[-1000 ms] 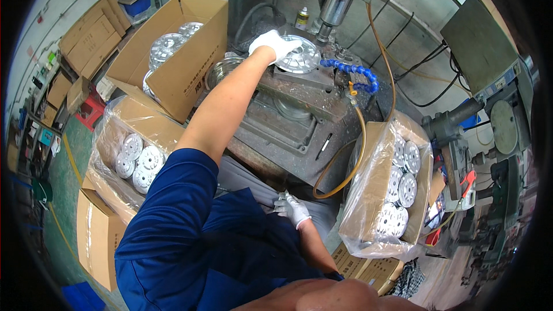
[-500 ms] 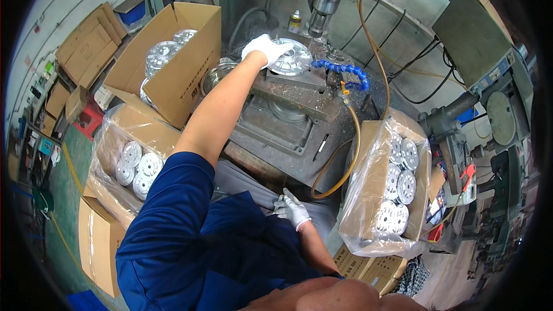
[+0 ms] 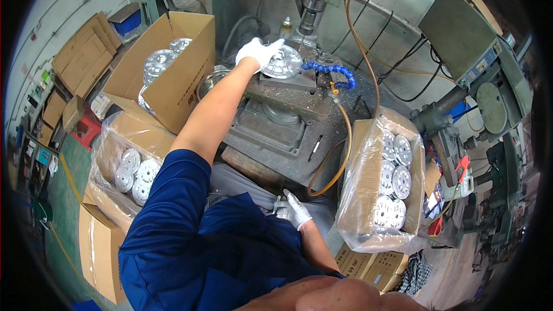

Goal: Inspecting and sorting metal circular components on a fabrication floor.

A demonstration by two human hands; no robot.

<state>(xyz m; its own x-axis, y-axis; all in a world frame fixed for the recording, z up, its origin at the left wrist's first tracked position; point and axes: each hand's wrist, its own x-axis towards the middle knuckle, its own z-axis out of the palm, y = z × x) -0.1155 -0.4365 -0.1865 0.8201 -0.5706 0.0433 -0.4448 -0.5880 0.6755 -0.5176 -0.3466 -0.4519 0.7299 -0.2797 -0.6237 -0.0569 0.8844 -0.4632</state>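
Note:
My left hand (image 3: 258,53), in a white glove, grips the left edge of a shiny round metal disc (image 3: 284,62) with slots around its rim. The disc lies flat on a metal block fixture (image 3: 288,84) on the machine table. A blue segmented hose (image 3: 331,69) points at the disc's right side. Low in front of my body, my right hand (image 3: 295,212), also gloved, rests near my lap with its fingers apart. I see nothing held in it. Above and behind the disc hangs the machine's spindle (image 3: 311,17).
Open cartons with similar discs stand at left (image 3: 193,75), lower left (image 3: 155,138) and right (image 3: 360,173). A round metal bowl (image 3: 208,83) sits beside my left forearm. A spray can (image 3: 286,27), a pen (image 3: 315,147) and a brown hose (image 3: 347,155) are around the chip-strewn table.
My view has shifted slightly, so the scene sits a little further left. The fingers of my left hand extend more over the disc. The disc stays on the fixture; my right hand keeps its place.

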